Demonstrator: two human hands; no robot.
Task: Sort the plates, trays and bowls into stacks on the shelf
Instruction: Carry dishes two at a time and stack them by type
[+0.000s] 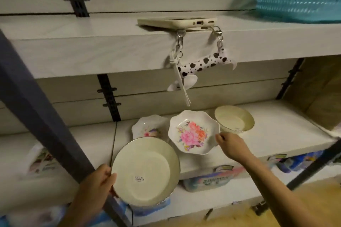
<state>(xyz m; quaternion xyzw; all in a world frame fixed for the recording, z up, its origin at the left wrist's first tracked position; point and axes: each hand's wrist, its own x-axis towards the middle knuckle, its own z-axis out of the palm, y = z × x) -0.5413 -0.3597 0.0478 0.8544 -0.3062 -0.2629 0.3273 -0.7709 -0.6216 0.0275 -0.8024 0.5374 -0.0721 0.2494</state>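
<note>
Left hand (99, 186) fingers grip cream plate (145, 173) off shelf (276, 134) front edge; right hand (230, 143) fingers pinch floral plate (193, 131) rim.

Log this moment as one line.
left hand holds cream plate; right hand at floral plate rim, grip unclear; cream bowl on shelf

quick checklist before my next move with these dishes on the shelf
1. Left hand grip on the cream round plate with a barcode sticker: ok, thumb over its left rim.
2. Right hand hold on the white scalloped dish with pink flowers: cannot tell, fingertips at its right rim.
3. Second scalloped floral dish free for stacking: ok, nothing seen on it.
4. Room beside the cream round bowl: not ok, close to the right hand.
5. Spotted phone strap: ok, hangs above the dishes.
</note>
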